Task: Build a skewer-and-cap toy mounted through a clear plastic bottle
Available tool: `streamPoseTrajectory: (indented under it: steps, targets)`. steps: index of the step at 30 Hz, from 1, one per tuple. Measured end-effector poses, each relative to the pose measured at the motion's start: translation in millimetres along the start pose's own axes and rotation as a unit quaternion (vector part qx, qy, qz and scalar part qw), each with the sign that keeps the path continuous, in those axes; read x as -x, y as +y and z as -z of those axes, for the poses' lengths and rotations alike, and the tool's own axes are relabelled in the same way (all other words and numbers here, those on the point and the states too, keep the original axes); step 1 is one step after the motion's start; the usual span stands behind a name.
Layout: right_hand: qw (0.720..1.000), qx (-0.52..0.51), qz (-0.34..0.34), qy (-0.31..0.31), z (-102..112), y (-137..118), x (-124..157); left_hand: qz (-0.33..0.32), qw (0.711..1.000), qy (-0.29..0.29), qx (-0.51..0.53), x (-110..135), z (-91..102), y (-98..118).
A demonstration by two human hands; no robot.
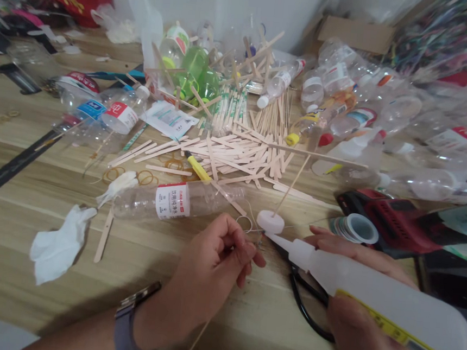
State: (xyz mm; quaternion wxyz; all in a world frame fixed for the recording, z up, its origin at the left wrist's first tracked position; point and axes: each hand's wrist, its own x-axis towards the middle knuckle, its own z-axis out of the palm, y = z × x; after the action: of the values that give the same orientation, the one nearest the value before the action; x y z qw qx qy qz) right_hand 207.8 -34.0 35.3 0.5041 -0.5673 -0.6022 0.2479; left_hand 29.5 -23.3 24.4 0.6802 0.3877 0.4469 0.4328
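Note:
My left hand (pixel 224 261) pinches a thin wooden stick (pixel 197 339), whose lower end shows beneath the wrist; small details at the fingertips are too blurred to make out. My right hand (pixel 367 328) is wrapped round a white squeeze bottle (pixel 394 298) with a yellow label. Its nozzle (pixel 282 242) points left, close to my left fingertips. Just beyond the tip stands a white round cap (pixel 270 222) with a skewer (pixel 293 185) rising from it. Black-handled scissors (pixel 300 298) lie partly under the squeeze bottle. A loop of thin wire or thread (pixel 244 224) curls near my left fingers.
A clear plastic bottle (pixel 210 199) lies ahead of my left hand, before a pile of craft sticks (pixel 235 159) and a yellow cutter (pixel 197 167). Crumpled tissue (pixel 61 244) is at left. A spool (pixel 359 228), a red-black tool (pixel 377 209) and many bottles (pixel 357 115) crowd the right.

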Motion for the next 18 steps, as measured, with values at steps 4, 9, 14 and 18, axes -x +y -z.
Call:
streamPoseTrajectory:
  steps: [4,9,14,18]
  targets:
    - [1.000,-0.020,-0.012,0.015,-5,-7,2,0.009,1.000,-0.007,0.014,-1,-0.2,2]
    - [1.000,-0.015,-0.018,0.009,-3,-1,1,0.038,0.997,-0.032,0.060,-4,-0.4,5]
    - [0.999,-0.005,0.022,-0.025,1,6,0,0.068,0.988,-0.058,0.128,-8,0.7,6]
    - [1.000,0.001,-0.006,-0.016,2,5,0,0.081,0.981,-0.055,0.165,-8,1.4,4]
